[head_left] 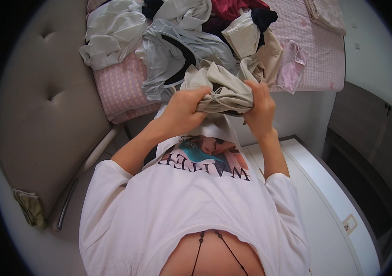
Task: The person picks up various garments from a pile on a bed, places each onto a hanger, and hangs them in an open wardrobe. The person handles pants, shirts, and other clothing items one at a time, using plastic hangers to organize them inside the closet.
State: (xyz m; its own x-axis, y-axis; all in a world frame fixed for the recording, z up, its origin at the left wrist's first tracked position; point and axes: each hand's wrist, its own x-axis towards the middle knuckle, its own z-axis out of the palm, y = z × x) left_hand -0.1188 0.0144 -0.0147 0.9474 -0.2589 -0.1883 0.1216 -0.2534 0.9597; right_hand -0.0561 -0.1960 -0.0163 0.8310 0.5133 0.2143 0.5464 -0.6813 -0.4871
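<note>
Between my two hands is a bunched beige garment (223, 85), held up in front of me at the near edge of the bed; its kind cannot be made out. My left hand (187, 106) grips its left side with the fingers curled in. On the right side, my right hand (260, 105) is closed round the cloth, thumb toward me. Just beyond lie a light grey garment with a dark inside (156, 55) and cream-coloured clothing (244, 34). Part of the beige cloth hangs toward the bed, and where it ends is hidden.
Heaped on the pink patterned bed (318, 50) are a white garment (113, 39), a dark red cloth (232, 8) and a black piece (264, 19). A small pink cloth (292, 66) lies at the bed's right edge. A padded headboard (44, 101) rises at left; a white cabinet (306, 184) stands at right.
</note>
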